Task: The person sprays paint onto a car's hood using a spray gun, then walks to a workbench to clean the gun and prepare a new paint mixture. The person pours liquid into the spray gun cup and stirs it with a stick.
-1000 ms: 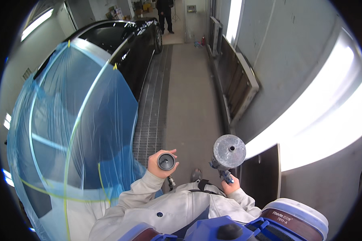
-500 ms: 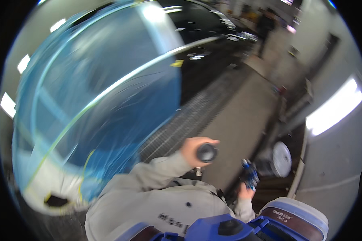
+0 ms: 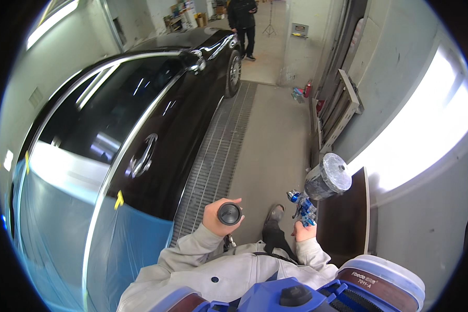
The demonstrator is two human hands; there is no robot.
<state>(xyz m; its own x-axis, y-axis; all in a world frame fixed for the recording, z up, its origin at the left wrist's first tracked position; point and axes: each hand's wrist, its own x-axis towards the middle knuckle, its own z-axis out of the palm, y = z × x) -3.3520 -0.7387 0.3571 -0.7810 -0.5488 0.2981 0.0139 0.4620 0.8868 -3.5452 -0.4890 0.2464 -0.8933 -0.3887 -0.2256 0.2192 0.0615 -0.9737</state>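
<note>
In front of my body, my left hand (image 3: 211, 222) is closed around a dark cylindrical container, its round black top (image 3: 229, 213) facing up. Its sides are mostly hidden by the fingers. My right hand (image 3: 304, 232) grips the handle of a blue and silver spray gun (image 3: 307, 210). A grey paint cup (image 3: 322, 180) with a pale, stained lid sits on the gun and tilts toward the wall. Both hands are apart from the car.
A dark car (image 3: 164, 130) stands at left, partly covered in blue masking film (image 3: 135, 244) with yellow tape (image 3: 119, 199). Floor grating (image 3: 218, 145) runs beside it. A dark panel (image 3: 343, 223) leans at right near a rack (image 3: 340, 112). Far ahead stands a person (image 3: 243, 23); a red extinguisher (image 3: 307, 89) is nearby.
My view has swung and steadied, bringing the car's bare dark side and the doorway into sight. Both hands keep their holds; the spray gun appears higher in the view.
</note>
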